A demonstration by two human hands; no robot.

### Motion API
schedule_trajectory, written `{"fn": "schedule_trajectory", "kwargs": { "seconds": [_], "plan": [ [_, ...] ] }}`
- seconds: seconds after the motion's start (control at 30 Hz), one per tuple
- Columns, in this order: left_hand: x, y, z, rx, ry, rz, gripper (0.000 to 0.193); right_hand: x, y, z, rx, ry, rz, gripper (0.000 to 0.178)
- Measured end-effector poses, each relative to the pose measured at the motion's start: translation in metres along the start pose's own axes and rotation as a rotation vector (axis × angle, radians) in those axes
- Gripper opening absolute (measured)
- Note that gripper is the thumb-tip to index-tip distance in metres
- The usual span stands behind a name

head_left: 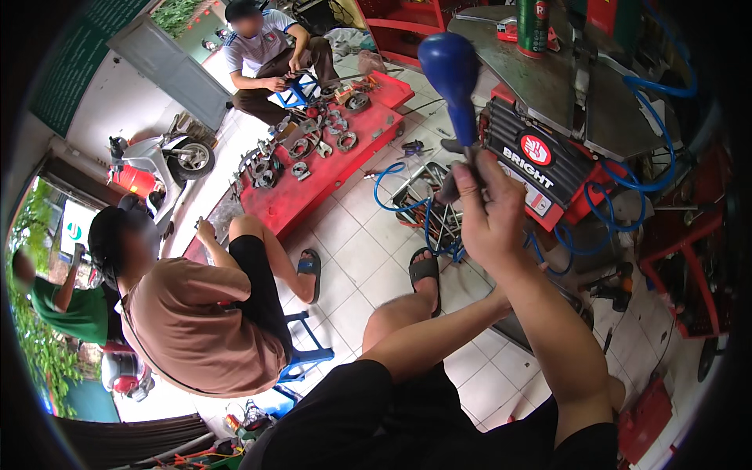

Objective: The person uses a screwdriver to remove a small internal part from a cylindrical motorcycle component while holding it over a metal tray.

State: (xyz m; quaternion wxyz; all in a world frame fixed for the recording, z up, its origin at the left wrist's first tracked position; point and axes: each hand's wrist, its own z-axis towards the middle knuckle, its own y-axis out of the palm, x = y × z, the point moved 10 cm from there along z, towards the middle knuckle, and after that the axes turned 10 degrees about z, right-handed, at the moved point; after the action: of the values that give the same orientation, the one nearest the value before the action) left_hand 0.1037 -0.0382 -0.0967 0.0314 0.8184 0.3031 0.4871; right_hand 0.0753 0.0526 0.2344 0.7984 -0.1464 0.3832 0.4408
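Observation:
My right hand (497, 215) is raised at right of centre, its fingers closed round the lower end of a blue-handled tool (450, 70). The bulb-shaped handle points up, narrowing toward my thumb. Dark parts of the tool show beside my fingers; the rest is hidden in my grip. My left forearm (450, 333) reaches across to the right, and the left hand is mostly hidden behind my right forearm. Below and left of the tool, a tray of metal tools (427, 207) lies on the tiled floor. A black-and-red case (509, 129) stands just beyond my right hand.
At left, a person in a brown shirt (196, 321) sits on a blue stool (305, 348). Another person (266, 51) sits beyond a low red table (290, 196) holding metal parts. A blue hose (642, 184) coils at right near a metal-topped bench (501, 51) and a drill (615, 286).

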Motion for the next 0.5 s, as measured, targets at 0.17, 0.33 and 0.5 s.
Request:
{"fn": "schedule_trajectory", "kwargs": {
  "seconds": [0.17,0.33,0.5],
  "plan": [
    [-0.036,-0.012,0.04,0.071,0.196,-0.045,0.043,0.03,0.019,0.01,-0.067,0.28,0.081,0.021],
    [-0.049,-0.018,0.045,0.098,0.205,-0.07,0.041,0.07,0.01,-0.004,0.014,0.449,0.149,0.019],
    [-0.011,0.007,0.019,-0.049,0.178,-0.033,0.041,0.103,0.002,-0.027,-0.017,0.596,0.084,0.023]
  ]
}}
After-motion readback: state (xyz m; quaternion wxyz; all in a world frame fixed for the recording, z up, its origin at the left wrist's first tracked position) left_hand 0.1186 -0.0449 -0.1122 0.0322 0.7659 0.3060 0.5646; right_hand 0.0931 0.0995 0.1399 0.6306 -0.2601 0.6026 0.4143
